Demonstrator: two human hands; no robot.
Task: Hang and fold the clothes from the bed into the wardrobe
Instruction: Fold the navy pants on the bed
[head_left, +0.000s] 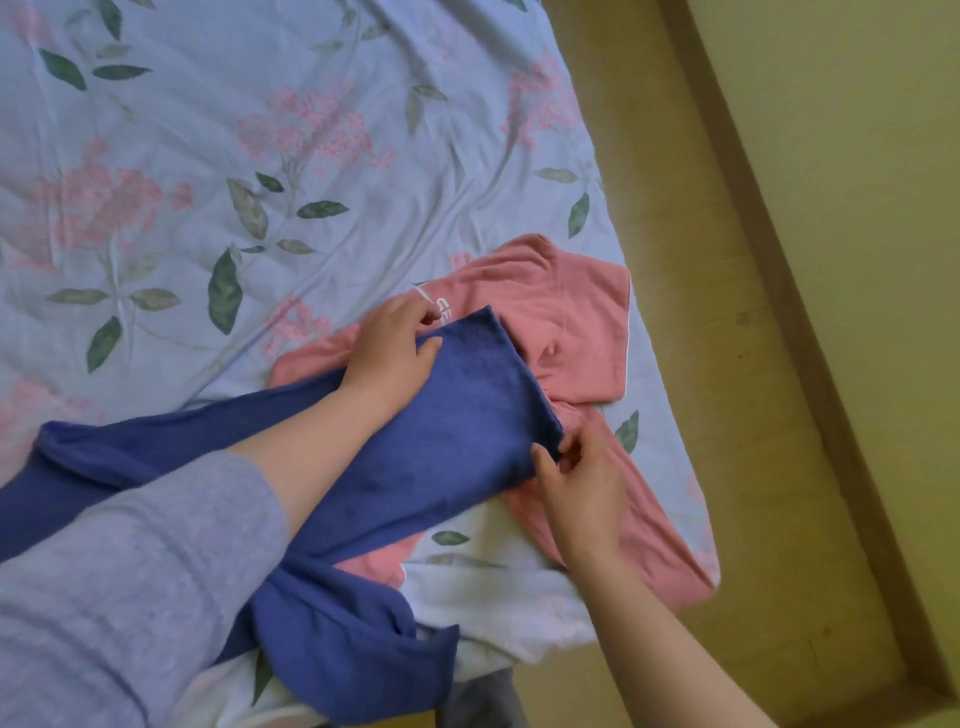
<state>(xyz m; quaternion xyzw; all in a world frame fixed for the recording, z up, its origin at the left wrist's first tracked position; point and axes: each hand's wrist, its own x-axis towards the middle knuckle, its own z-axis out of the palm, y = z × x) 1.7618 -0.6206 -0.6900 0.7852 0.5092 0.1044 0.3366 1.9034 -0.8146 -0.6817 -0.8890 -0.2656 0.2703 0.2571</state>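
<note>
Blue garment (457, 415) centre frame, folding step; left hand (389, 348), right hand (579, 470): grip pinching hem corners. Next, probably: fold over evenly.

Colours on the bed: blue, pink, floral.
Noted: blue garment (457, 415) plain deep blue; pink garment (576, 312) salmon, with white lettering (444, 307) and a thin white edge; sheet (182, 119) pale blue, printed with pink blossom clusters and grey-green leaves; sleeve (130, 571) heathered lilac-grey; floor (857, 156) yellow-tan.

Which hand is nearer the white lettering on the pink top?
Left. The left hand grips the blue garment right beside the white lettering; the right hand pinches its other corner, farther off.
</note>
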